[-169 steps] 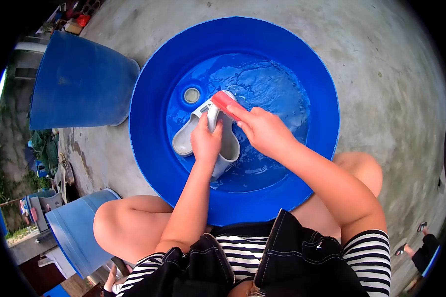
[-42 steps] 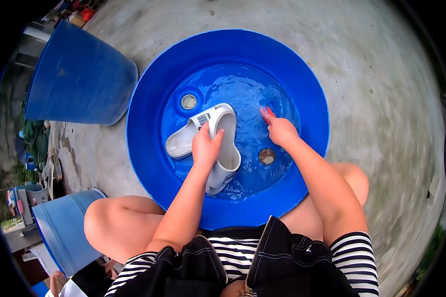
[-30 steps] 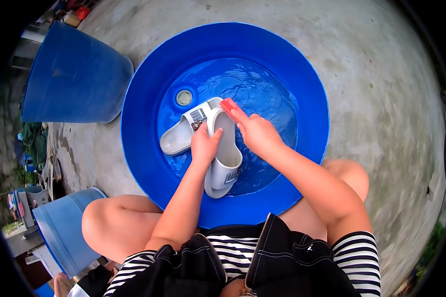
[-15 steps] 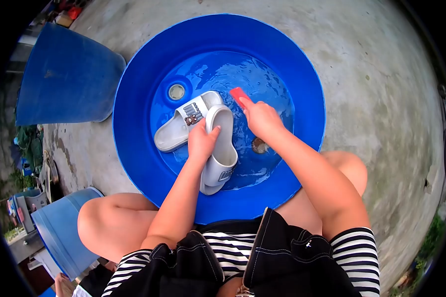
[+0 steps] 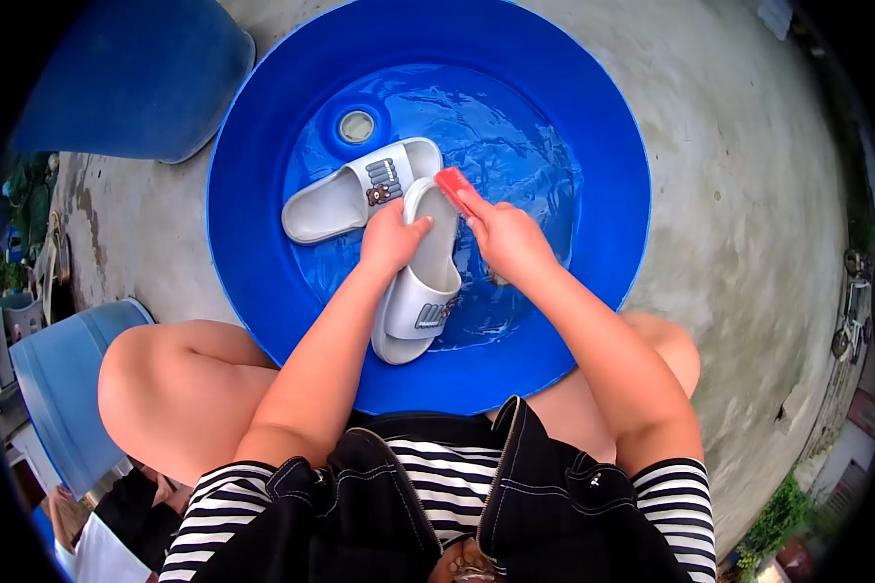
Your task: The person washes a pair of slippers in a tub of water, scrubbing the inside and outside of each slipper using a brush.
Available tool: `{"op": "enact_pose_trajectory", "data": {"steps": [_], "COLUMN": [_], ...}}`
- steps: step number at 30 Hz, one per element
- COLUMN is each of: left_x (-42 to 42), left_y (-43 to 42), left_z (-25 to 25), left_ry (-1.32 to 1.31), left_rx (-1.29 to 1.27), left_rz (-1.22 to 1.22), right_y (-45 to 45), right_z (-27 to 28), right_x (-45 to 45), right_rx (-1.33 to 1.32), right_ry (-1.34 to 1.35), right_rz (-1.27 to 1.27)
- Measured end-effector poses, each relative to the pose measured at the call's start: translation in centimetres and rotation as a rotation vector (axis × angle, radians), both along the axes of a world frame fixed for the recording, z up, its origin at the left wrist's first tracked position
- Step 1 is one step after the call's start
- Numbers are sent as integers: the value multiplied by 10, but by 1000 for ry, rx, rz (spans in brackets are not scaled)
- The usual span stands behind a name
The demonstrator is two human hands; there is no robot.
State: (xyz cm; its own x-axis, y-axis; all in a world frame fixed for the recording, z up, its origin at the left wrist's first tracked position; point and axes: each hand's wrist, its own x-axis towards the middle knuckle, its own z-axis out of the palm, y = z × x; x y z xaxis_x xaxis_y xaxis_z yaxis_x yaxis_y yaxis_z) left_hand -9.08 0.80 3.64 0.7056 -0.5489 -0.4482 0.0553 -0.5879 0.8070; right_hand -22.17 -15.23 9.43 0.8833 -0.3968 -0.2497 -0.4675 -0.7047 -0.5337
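My left hand [image 5: 395,238] is closed around the edge of a white slide sandal [image 5: 432,284], thumb over its footbed, holding it tilted above the water. In my right hand [image 5: 511,236] is a red brush [image 5: 454,190], gripped by the handle, its head at the sandal's upper end. Its bristles are hidden from view. A second white slide sandal [image 5: 323,207], with a brown bear and grey pattern on its strap, lies to the left of my left hand in a blue tub [image 5: 608,165]. Shallow water [image 5: 501,146] covers the tub's bottom.
A round plug [image 5: 356,126] sits in the tub's floor. A large blue barrel [image 5: 136,83] stands at the upper left, and a lighter blue bucket [image 5: 78,384] at the lower left. Part of another person [image 5: 131,520] shows at the lower left corner. Concrete ground [image 5: 739,223] surrounds the tub.
My right hand has brought the red brush left, from over the water to the held sandal's upper end. The held sandal's strap now shows more. The whole view has shifted slightly.
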Motion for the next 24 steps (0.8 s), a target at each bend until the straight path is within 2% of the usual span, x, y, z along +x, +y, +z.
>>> {"op": "enact_pose_trajectory", "data": {"steps": [4, 6, 7, 12, 14, 21, 22, 24], "left_x": [2, 2, 3, -3, -11, -8, -7, 1], "left_y": [-2, -3, -4, -5, -13, -41, -40, -31], "left_z": [5, 7, 11, 15, 22, 32, 31, 26], "left_ry": [20, 11, 5, -86, -324, -568, -578, -630], "left_rx": [30, 41, 72, 132, 368, 436, 429, 365], "left_rz": [10, -7, -29, -48, -165, -573, -576, -618], "right_y": [20, 10, 4, 10, -5, -62, -61, -54], "right_z": [17, 8, 5, 11, 6, -20, -22, -25], "right_x": [0, 3, 7, 12, 11, -8, -14, -19], "right_rx": [124, -33, -14, 10, -44, -331, -337, -124], "right_ry": [-88, -29, -21, -40, 19, 341, 334, 377], "right_rz": [179, 97, 43, 124, 112, -232, -240, -30]}}
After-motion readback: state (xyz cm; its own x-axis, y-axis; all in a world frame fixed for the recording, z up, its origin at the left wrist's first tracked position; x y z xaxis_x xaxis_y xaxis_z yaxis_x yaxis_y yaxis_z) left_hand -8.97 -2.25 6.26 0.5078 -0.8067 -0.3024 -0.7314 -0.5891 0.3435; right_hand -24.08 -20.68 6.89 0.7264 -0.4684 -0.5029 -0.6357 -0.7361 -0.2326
